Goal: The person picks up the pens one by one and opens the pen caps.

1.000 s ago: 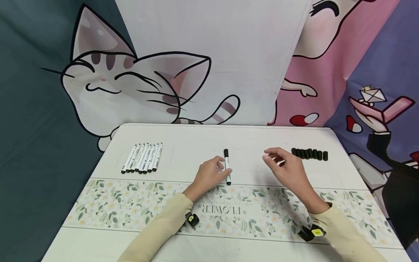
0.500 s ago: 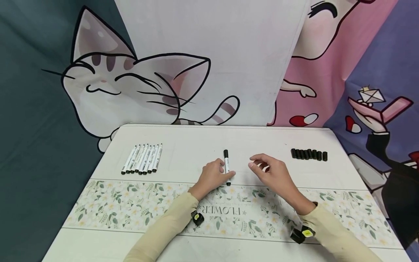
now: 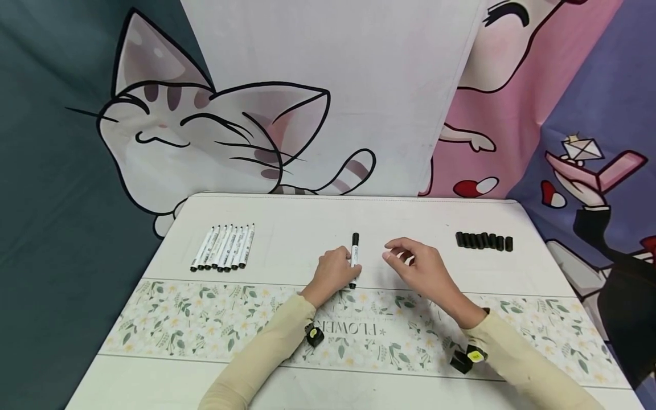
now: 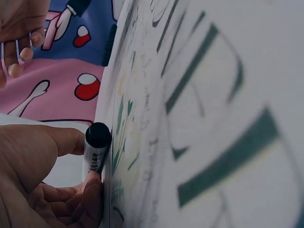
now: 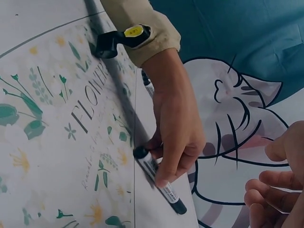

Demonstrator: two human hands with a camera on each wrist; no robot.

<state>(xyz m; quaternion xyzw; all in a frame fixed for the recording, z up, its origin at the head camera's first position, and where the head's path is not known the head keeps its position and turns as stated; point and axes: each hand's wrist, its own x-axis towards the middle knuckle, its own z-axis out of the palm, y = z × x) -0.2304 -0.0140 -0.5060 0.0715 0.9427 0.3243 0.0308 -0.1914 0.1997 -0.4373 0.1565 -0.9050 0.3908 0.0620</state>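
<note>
A white marker with a black cap (image 3: 356,250) lies near the middle of the table, its cap pointing away from me. My left hand (image 3: 330,272) pinches it between thumb and fingers, low on the barrel; the marker's black butt end (image 4: 98,134) shows in the left wrist view. To the right of the marker hovers my right hand (image 3: 422,270), fingers loosely bent, with nothing in it. In the right wrist view, the capped marker (image 5: 168,191) crosses under the left thumb.
Several uncapped white markers (image 3: 222,247) lie side by side at the left. At the back right, a row of black caps (image 3: 482,241) lies close together. The white table cover (image 3: 307,219) has a flowered band; a cartoon curtain (image 3: 389,85) hangs behind the table.
My right hand has moved left, away from the caps, and stopped beside the marker. My left thumb lifted off to the right, then closed on the marker, which has turned slightly.
</note>
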